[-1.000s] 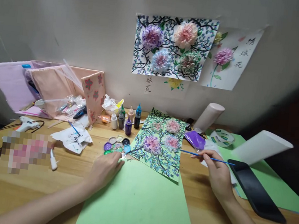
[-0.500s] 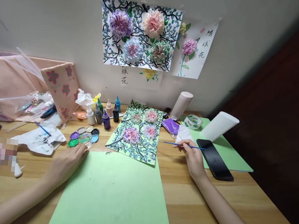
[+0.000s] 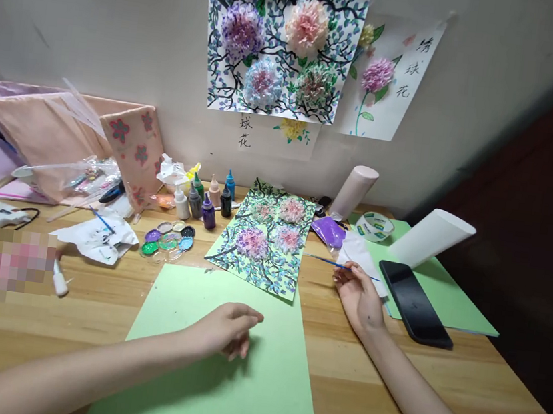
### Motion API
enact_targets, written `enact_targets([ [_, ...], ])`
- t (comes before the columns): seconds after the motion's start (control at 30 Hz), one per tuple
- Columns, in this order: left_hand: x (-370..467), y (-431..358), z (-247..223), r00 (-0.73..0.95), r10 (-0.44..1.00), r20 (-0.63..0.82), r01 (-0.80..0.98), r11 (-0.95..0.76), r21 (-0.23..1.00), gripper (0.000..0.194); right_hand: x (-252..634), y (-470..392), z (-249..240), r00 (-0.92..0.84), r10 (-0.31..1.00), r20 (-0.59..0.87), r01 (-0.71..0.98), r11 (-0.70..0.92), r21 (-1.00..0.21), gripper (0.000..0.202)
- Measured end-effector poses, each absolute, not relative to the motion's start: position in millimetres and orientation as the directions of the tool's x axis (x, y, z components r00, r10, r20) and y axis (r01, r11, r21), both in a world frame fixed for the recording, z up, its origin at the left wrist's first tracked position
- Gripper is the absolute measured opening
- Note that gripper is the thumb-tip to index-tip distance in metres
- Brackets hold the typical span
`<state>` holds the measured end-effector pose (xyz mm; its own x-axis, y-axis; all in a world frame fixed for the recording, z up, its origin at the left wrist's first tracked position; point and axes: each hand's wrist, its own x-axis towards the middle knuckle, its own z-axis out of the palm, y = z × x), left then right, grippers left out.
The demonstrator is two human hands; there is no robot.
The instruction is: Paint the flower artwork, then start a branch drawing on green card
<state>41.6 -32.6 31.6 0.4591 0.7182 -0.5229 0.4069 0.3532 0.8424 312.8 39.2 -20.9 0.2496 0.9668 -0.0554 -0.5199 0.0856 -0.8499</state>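
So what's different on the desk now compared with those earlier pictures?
The left hand has left the edge of the paint palette and moved right and nearer the person, over the plain green sheet. The right hand still holds the blue brush; the flower picture stayed put.

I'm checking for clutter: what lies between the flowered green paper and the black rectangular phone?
The right hand, holding a thin blue paintbrush, and white paper; head view.

Black phone (image 3: 416,303) lying flat, tape roll (image 3: 375,227), white glue gun (image 3: 0,215), flower-patterned pink panel (image 3: 131,145)
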Motion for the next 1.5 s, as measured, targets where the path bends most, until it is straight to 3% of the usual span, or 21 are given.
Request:
enact_targets([
  [0.07, 41, -33, 29, 0.466, 0.664, -0.585, 0.099, 0.617, 0.780, 0.041, 313, 39, -20, 0.237, 0.965, -0.115, -0.585, 0.047, -0.809, 0.009],
  [0.17, 43, -32, 19, 0.381, 0.768, -0.515, -0.257, 0.623, 0.739, 0.042, 314, 39, -19, 0.212, 0.959, -0.190, -0.670, 0.001, -0.743, 0.010],
  [0.37, 49, -24, 14, 0.215, 0.842, -0.495, -0.473, 0.533, 0.702, 0.026, 312, 34, -15, 0.185, 0.961, -0.207, -0.698, -0.020, -0.716, 0.010],
  [0.53, 45, -14, 15, 0.166, 0.847, -0.505, -0.496, 0.515, 0.699, 0.024, 311, 33, -15, 0.161, 0.967, -0.196, -0.679, -0.036, -0.733, 0.009],
  [0.7, 37, 5, 8, 0.000, 0.898, -0.441, -0.460, 0.391, 0.797, 0.013, 312, 33, -16, 0.122, 0.971, -0.207, -0.684, -0.069, -0.727, 0.014],
  [0.8, 32, 17, 6, -0.070, 0.910, -0.408, -0.409, 0.346, 0.844, 0.016, 312, 33, -17, 0.095, 0.974, -0.204, -0.678, -0.086, -0.730, 0.014],
  [1.0, 31, 25, 10, -0.070, 0.921, -0.383, -0.320, 0.343, 0.883, 0.008, 311, 32, -17, 0.067, 0.982, -0.177, -0.682, -0.085, -0.726, 0.014],
  [1.27, 33, 33, 4, -0.099, 0.912, -0.397, -0.328, 0.347, 0.879, 0.020, 310, 29, -15, 0.019, 0.986, -0.165, -0.686, -0.107, -0.720, 0.014],
  [1.5, 33, 28, 7, -0.155, 0.921, -0.358, -0.311, 0.298, 0.902, 0.015, 310, 29, -17, -0.005, 0.990, -0.140, -0.696, -0.104, -0.711, 0.013],
])
